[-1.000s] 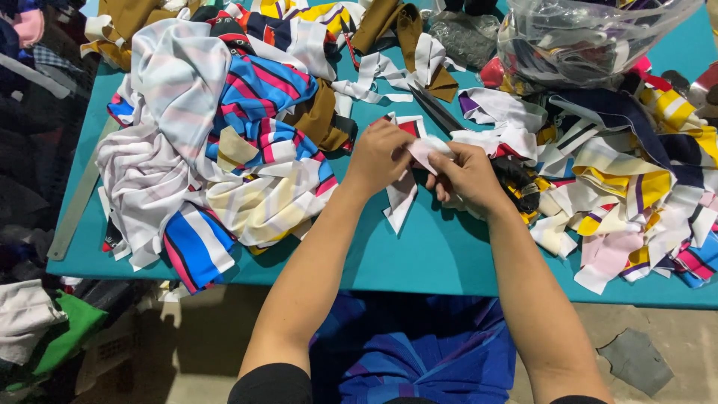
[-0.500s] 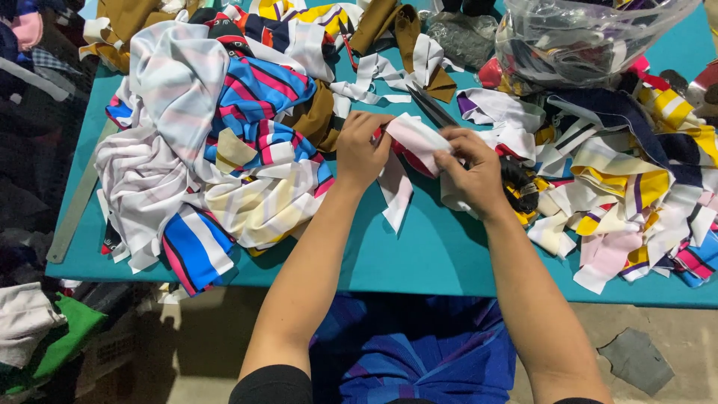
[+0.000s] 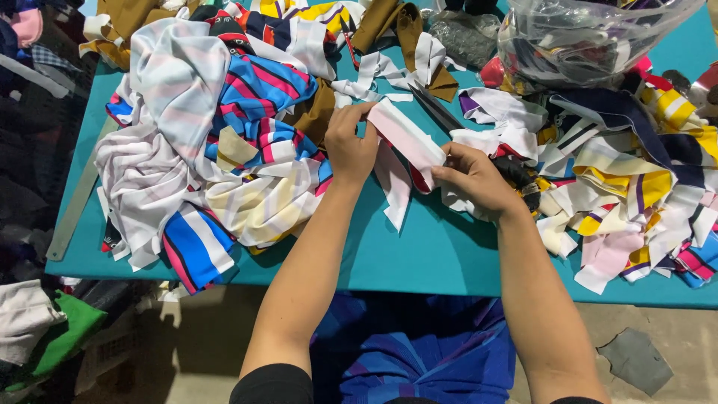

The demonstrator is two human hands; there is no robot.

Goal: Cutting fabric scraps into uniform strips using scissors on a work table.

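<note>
Fingers (image 3: 357, 120) of the left hand (image 3: 350, 146) are pinched shut on the upper end of a pale pink and white fabric strip (image 3: 404, 138), thumb on the near side. The right hand (image 3: 471, 179) closes its own fingers (image 3: 443, 170) on the lower end of the same strip, so the cloth stretches slanting between both hands, just above the teal counter (image 3: 419, 247). A loose white tail of the strip hangs down from the middle and rests on the counter.

Left of the hands lies a heap of striped fabric (image 3: 217, 150) in white, blue, pink and cream, touching the left wrist. Right of them is a pile of cut strips (image 3: 628, 194) in yellow, white, navy and pink, reaching the right hand. Dark scissors (image 3: 437, 111) lie on the counter just beyond the strip. A clear plastic bag (image 3: 591, 37) filled with scraps sits at the far right. Brown cloth pieces (image 3: 407, 34) lie at the far edge.
</note>
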